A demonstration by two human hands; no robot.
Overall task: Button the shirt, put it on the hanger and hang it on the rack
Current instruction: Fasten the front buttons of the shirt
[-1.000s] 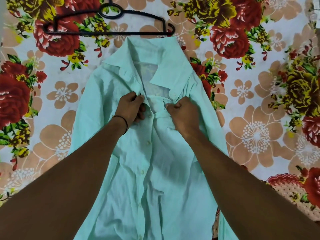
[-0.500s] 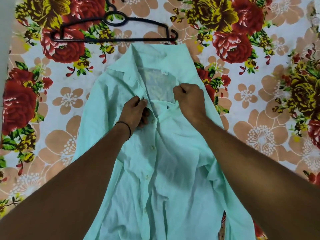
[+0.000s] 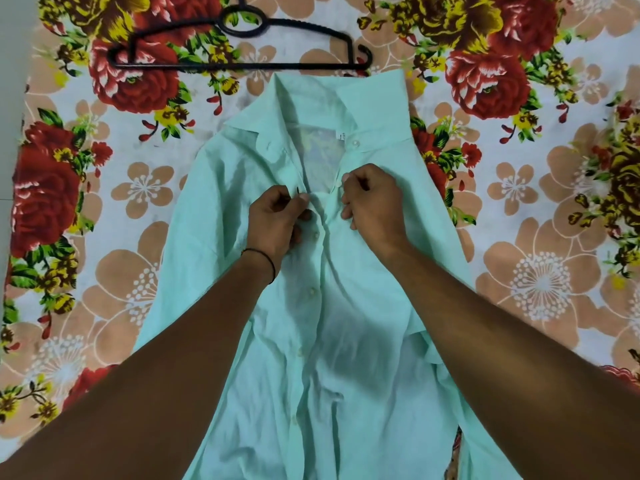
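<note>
A mint-green shirt (image 3: pixel 346 323) lies flat on a flowered bedsheet, collar at the far end, its lower front buttoned with several buttons in a row. Near the top the placket is still apart. My left hand (image 3: pixel 277 220) pinches the left front edge below the collar. My right hand (image 3: pixel 374 202) grips the right front edge opposite it, a small gap of open shirt between them. A black plastic hanger (image 3: pixel 242 53) lies flat on the sheet just beyond the collar, untouched.
The flowered bedsheet (image 3: pixel 519 254) covers the whole surface around the shirt. A pale strip of wall or floor (image 3: pixel 14 46) runs along the left edge. No rack is in view.
My right hand moved up from the fastened part of the placket to the open edge nearer the collar. My left hand stayed about where it was. The view shifted slightly.
</note>
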